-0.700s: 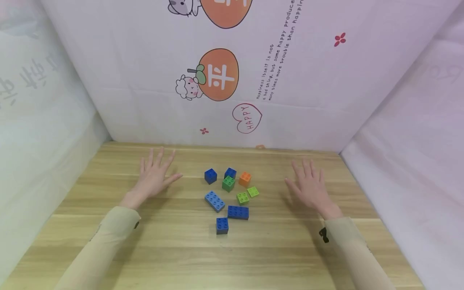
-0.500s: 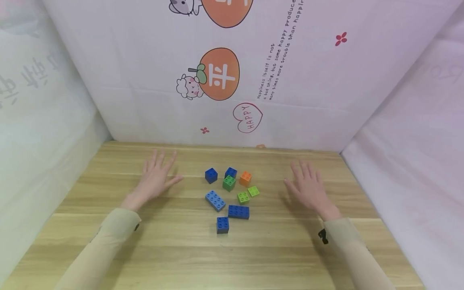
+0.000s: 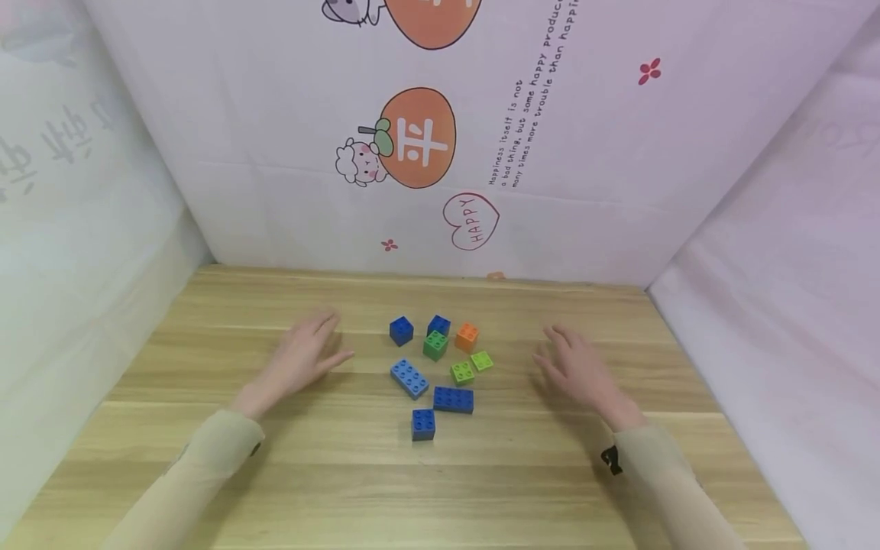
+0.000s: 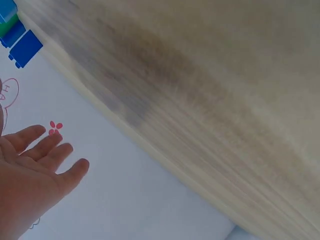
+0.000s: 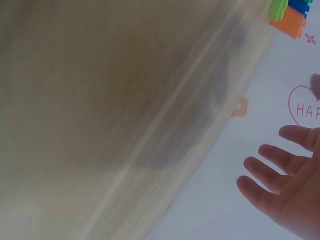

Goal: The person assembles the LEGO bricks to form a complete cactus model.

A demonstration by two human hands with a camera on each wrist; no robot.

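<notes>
Several toy building bricks lie loosely grouped on the table between my hands. At the back are a dark blue brick (image 3: pixel 402 331), another blue brick (image 3: pixel 438 325) partly behind a green brick (image 3: pixel 435 346), and an orange brick (image 3: pixel 467 337). Two lime green bricks (image 3: pixel 462 373) sit side by side. Nearer are a light blue long brick (image 3: pixel 409 379), a dark blue long brick (image 3: pixel 454 399) and a blue square brick (image 3: pixel 423 425). My left hand (image 3: pixel 299 355) hovers left of them, holding nothing. To their right, my right hand (image 3: pixel 577 370) is likewise free, fingers loosely bent.
The wooden table (image 3: pixel 330 489) ends at a white printed cloth (image 3: pixel 289 214) that stands behind it. White cloth walls (image 3: pixel 777 305) also rise on the left and right sides.
Both hands have drawn their spread fingers together and bent them somewhat, moving slightly inward and nearer the person. The bricks stay where they were; the head view has shifted a little.
</notes>
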